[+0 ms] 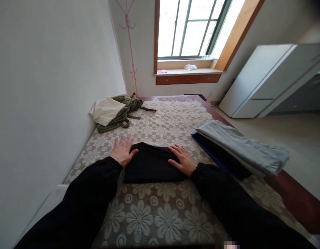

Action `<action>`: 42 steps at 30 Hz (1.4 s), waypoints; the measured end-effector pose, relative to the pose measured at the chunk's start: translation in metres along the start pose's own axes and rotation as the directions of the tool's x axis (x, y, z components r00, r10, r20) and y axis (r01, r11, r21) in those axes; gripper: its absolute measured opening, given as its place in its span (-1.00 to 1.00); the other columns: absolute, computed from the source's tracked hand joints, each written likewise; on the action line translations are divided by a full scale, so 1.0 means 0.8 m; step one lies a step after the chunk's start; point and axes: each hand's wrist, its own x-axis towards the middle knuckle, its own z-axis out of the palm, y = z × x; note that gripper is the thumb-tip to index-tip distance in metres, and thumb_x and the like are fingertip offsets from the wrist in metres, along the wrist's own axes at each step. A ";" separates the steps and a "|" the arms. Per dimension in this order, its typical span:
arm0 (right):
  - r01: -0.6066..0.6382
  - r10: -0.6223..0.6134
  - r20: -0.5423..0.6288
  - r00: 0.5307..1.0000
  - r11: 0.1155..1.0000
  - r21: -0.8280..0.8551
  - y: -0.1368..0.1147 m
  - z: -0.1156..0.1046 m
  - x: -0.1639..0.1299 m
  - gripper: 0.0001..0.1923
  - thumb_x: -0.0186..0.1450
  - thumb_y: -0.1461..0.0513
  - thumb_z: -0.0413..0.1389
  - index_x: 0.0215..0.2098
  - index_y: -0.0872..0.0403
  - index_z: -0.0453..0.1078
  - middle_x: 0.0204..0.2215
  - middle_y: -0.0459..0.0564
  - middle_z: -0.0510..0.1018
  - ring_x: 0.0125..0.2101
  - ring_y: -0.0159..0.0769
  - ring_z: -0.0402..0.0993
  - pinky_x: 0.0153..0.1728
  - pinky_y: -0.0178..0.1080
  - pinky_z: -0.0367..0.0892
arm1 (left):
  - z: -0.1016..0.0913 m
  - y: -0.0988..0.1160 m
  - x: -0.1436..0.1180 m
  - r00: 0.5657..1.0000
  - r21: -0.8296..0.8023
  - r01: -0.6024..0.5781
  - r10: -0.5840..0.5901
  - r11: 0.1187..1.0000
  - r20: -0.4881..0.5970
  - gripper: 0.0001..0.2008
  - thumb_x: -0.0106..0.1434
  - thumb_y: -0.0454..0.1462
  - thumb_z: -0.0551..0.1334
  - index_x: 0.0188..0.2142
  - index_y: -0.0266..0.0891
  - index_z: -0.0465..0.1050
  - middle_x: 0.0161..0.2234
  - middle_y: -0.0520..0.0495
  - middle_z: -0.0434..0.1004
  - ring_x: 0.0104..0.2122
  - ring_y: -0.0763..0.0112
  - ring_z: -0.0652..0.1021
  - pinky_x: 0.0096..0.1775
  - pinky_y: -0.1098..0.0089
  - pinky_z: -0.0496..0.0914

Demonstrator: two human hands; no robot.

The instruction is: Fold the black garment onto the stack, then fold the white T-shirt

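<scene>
A folded black garment [154, 166] lies flat in front of me on a table with a flower-patterned cloth [167, 221]. At its left edge rests my left hand [123, 151], fingers spread, the thumb over the fabric. My right hand [182, 159] lies on the garment's right edge with fingers stretched out. Neither hand grips anything. Which kind of garment it is cannot be made out from the fold.
To the right is a stack with grey folded trousers [240, 145] over black and blue cloth [217, 155]. At the back left, a white cloth [108, 110] lies on a green backpack [131, 103]. A wall [58, 76] borders the left side; a white refrigerator [258, 79] stands beyond.
</scene>
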 end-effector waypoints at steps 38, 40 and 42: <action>-0.360 0.264 0.294 0.919 0.250 0.899 -0.041 -0.050 0.014 -0.13 0.01 -0.01 0.47 0.24 0.01 0.41 0.09 0.15 0.64 0.12 0.15 0.58 0.24 0.17 0.41 | -0.023 0.001 -0.044 0.992 -0.951 0.032 -0.103 -0.307 0.067 -0.45 -0.07 -0.21 0.55 -0.14 -0.16 0.34 -0.29 0.00 0.57 -0.33 0.30 0.60 -0.22 0.33 0.48; -0.437 0.170 0.407 0.897 0.212 0.874 -0.041 -0.050 0.017 -0.24 -0.05 0.01 0.51 0.08 0.07 0.55 -0.02 0.18 0.70 0.07 0.19 0.62 0.26 0.23 0.36 | -0.034 0.001 -0.051 0.997 -0.893 0.049 -0.027 -0.448 0.068 -0.48 -0.16 -0.35 0.54 -0.21 -0.18 0.39 -0.40 0.06 0.50 -0.44 0.40 0.53 -0.35 0.42 0.41; -0.485 0.110 0.472 0.875 0.213 0.848 -0.042 -0.046 0.018 -0.29 -0.11 0.04 0.55 -0.02 0.09 0.62 -0.08 0.16 0.72 0.03 0.20 0.63 0.28 0.26 0.32 | -0.042 0.000 -0.058 0.998 -0.877 0.065 0.018 -0.475 0.065 -0.52 -0.20 -0.38 0.52 -0.28 -0.19 0.41 -0.42 0.07 0.47 -0.48 0.45 0.49 -0.43 0.46 0.37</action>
